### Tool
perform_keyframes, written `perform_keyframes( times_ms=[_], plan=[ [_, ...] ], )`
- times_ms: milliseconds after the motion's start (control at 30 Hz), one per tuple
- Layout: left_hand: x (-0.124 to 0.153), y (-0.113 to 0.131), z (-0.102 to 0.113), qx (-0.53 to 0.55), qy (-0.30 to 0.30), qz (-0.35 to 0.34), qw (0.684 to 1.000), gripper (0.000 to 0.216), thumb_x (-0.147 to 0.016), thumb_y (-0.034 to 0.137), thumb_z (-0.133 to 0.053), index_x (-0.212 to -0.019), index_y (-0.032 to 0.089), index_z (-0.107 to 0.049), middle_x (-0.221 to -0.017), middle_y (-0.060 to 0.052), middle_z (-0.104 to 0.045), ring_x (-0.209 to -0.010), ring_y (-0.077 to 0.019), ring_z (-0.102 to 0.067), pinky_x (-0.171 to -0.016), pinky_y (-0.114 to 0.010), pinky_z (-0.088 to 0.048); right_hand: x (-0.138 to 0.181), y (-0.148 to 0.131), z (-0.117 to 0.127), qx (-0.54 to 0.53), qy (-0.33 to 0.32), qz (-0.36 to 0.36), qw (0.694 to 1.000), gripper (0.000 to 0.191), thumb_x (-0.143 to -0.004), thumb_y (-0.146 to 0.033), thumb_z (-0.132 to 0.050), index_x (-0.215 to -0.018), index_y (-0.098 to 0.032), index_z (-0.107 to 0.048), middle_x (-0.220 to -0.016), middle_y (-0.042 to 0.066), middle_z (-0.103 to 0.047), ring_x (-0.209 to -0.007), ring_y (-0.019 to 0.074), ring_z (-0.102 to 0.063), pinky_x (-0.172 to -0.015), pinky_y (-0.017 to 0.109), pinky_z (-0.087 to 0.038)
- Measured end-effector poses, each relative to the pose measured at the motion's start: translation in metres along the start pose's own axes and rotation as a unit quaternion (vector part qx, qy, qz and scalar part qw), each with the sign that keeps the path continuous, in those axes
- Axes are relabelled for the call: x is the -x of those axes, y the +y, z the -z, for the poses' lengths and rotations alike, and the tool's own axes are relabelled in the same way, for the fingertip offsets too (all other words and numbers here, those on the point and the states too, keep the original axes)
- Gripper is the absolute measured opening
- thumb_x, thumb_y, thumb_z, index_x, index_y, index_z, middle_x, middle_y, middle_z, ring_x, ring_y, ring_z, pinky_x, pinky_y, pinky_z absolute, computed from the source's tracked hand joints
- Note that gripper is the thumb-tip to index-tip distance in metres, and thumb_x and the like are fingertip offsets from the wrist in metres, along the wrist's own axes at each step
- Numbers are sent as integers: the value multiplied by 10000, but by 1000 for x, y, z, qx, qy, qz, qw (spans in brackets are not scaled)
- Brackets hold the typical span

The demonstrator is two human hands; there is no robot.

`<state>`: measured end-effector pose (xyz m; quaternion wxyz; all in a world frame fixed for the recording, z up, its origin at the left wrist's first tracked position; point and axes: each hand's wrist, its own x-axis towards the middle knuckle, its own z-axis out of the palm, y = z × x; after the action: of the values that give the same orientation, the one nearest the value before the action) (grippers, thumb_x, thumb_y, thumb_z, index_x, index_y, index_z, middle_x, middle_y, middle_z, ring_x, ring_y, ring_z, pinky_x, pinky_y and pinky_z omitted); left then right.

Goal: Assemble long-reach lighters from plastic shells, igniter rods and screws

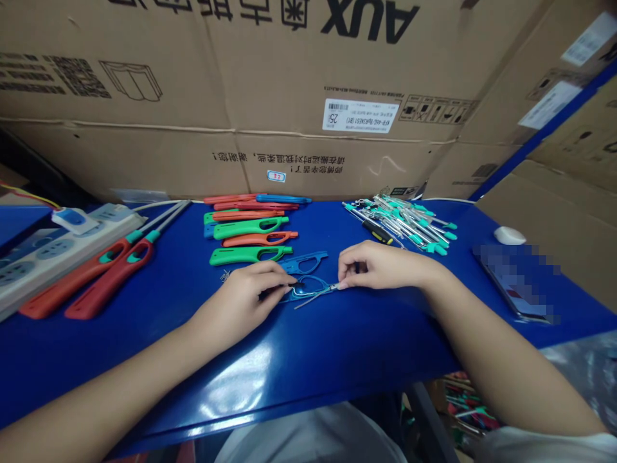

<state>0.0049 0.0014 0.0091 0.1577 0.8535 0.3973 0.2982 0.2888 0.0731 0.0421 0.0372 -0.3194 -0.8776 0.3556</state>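
My left hand (pixel 245 289) is closed in a pinch around a small black part (pixel 297 285) with a thin pale wire. It lies over a blue lighter shell (pixel 313 283), partly hidden by the fingers. At the shell's narrow right end, my right hand (pixel 369 263) pinches a thin metal piece (pixel 333 287). A slim grey strip (pixel 311 300) slants across the front of the shell. Just behind lies another blue lighter shell (pixel 306 262). Small metal screws or pins (pixel 224 276) sit beside my left hand.
Behind my left hand, several green, orange and blue lighter shells (pixel 250 227) are lined up. Metal rods with teal ends (pixel 414 222) are heaped at back right by a screwdriver (pixel 377 232). Two long lighters (pixel 113 280) and a power strip (pixel 53 251) lie left; a phone (pixel 513 283) lies right.
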Motion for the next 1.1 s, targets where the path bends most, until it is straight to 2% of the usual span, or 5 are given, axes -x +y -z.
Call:
perform_keyframes(
  times_ms=[400,600,767,933,1100],
  plan=[
    [0,-3,-2,5,-13,17,1000,207,-973,217,-581,-1036,180,-775,-976,-59,-740,-851,-180,-715,-786,-296,-582,-1,-6,-2,117,28,24,992,141,-924,-263,-703,-830,-169,-748,-854,42,-701,-787,158,-627,-701,262,-425],
    [-2,1,0,8,-29,35,999,230,-971,235,-574,-1052,176,-780,-997,-73,-747,-865,-191,-719,-806,-311,-583,1,-12,-2,171,32,23,984,145,-935,-245,-677,-834,-187,-764,-880,38,-743,-805,173,-660,-706,273,-413],
    [-1,4,1,7,-21,55,998,237,-961,258,-589,-1076,171,-777,-970,-69,-748,-773,-168,-702,-731,-285,-583,2,-22,-5,249,30,5,968,157,-922,-180,-646,-824,-203,-767,-889,33,-772,-806,191,-674,-689,284,-394],
    [-2,2,1,0,-16,39,999,264,-990,261,-544,-1023,168,-789,-976,-74,-760,-859,-197,-726,-804,-313,-583,2,-33,-7,290,12,-12,957,184,-915,-147,-621,-786,-183,-746,-866,58,-760,-835,218,-674,-687,298,-375],
    [-1,-3,-1,-1,-25,31,999,242,-984,254,-568,-1013,172,-794,-963,-70,-762,-861,-205,-729,-793,-319,-579,2,-35,-9,313,9,-11,950,204,-926,-156,-612,-761,-173,-733,-829,71,-745,-834,231,-665,-692,311,-370]
  ],
)
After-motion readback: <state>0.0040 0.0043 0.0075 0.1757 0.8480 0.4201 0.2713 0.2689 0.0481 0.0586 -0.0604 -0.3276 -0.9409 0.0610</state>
